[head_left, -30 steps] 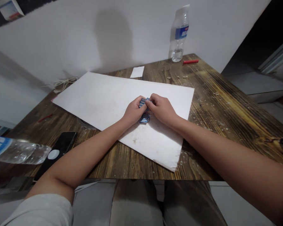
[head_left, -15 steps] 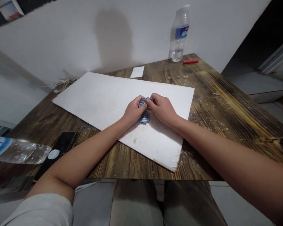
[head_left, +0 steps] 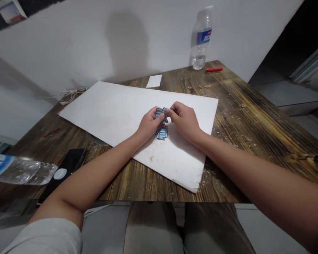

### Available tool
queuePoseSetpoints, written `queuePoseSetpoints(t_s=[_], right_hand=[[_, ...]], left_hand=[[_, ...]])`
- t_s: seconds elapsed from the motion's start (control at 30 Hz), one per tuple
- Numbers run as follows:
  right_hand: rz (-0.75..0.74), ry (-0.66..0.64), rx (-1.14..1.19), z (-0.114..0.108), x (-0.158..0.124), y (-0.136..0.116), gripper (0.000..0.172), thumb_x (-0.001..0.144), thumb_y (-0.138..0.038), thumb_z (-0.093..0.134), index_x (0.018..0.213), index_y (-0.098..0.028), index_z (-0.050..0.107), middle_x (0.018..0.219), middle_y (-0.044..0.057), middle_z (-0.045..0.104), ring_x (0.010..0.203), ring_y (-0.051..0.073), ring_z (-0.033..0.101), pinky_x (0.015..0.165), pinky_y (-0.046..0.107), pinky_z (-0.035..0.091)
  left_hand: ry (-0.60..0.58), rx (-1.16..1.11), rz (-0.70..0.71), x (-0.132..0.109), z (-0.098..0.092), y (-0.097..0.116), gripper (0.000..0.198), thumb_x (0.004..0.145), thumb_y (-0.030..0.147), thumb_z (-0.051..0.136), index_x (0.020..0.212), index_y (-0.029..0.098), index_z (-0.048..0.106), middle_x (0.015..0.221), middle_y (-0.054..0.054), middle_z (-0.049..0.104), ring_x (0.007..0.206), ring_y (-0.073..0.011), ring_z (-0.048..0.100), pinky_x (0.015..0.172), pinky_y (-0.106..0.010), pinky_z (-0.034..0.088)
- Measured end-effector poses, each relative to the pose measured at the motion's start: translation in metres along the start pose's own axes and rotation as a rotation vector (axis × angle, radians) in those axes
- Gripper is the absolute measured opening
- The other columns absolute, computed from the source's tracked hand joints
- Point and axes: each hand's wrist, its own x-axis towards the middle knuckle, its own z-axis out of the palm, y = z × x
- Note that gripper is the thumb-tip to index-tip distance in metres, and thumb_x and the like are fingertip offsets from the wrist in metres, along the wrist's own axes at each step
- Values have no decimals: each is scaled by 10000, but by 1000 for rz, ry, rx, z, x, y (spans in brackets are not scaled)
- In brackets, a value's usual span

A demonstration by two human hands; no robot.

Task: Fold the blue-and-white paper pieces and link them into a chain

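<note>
From where I stand, the right hand (head_left: 184, 119) has drawn slightly up and away from the left hand (head_left: 147, 125), letting a patch of white board (head_left: 116, 113) show between them; the blue-edged piece (head_left: 162, 133) now looks paler, its slat-like outlines plainer.

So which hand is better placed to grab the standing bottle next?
Probably the right hand. Both it and the left hand hold blue-edged pieces, but the right is nearer the upright plastic bottle.
</note>
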Motion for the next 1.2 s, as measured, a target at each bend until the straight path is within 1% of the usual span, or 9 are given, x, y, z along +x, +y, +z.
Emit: queuePoseSetpoints(t_s=[0.17,0.33,0.47,0.63,0.87,0.93,1.03,1.13,1.2], right_hand=[[-2,61,66,-2,1,-1,220,879,-364,557,710,-239,490,626,-15,531,620,146,454,627,320,317],[48,125,122,-3,3,2,218,895,-388,520,736,-241,492,658,-6,546,644,153,473,643,322,343],[84,72,59,-1,5,7,205,896,-362,508,730,-240,505,683,14,574,664,165,481,643,330,328],[96,6,-37,0,5,9,187,884,-345,526,729,-239,537,787,48,632,728,189,506,674,351,320],[132,-25,-162,1,5,9,182,864,-332,543,708,-238,534,736,47,604,698,195,477,685,369,308],[122,-38,-202,2,5,10,138,843,-304,557,723,-238,544,739,47,590,710,201,470,699,374,311],[89,4,-216,3,5,11,80,835,-308,586,805,-237,567,839,63,585,797,221,485,748,385,325],[61,68,-122,3,6,9,157,892,-382,538,845,-233,554,901,68,565,853,220,493,785,380,342],[6,64,-35,2,5,6,214,928,-423,483,840,-235,537,888,56,553,848,205,494,781,362,352]], left_hand=[[11,-22,-23,-1,1,2,120,882,258,611,823,187,533,736,7,568,625,-65,532,582,-199,477],[50,-12,-76,-1,2,6,115,887,217,589,807,191,512,711,12,565,621,-67,542,589,-196,487],[72,5,-76,0,2,6,129,882,258,612,824,198,513,714,10,574,615,-68,537,584,-197,489],[92,-23,-64,1,-1,3,138,874,290,628,855,202,523,737,9,584,617,-67,539,576,-198,494],[97,-28,-79,1,-1,3,146,875,306,624,856,203,522,736,15,578,605,-59,534,556,-184,475],[104,-26,-81,1,-1,4,142,870,293,628,847,202,521,734,17,568,610,-60,534,555,-185,473],[99,-32,-70,1,-1,4,147,862,287,635,834,197,524,734,18,555,614,-59,529,553,-183,470],[84,-38,-61,1,-1,3,153,856,293,645,831,194,531,746,15,556,624,-55,526,563,-178,473],[78,-43,-55,0,-1,3,168,847,298,657,819,194,529,741,17,548,622,-54,519,565,-177,473]])
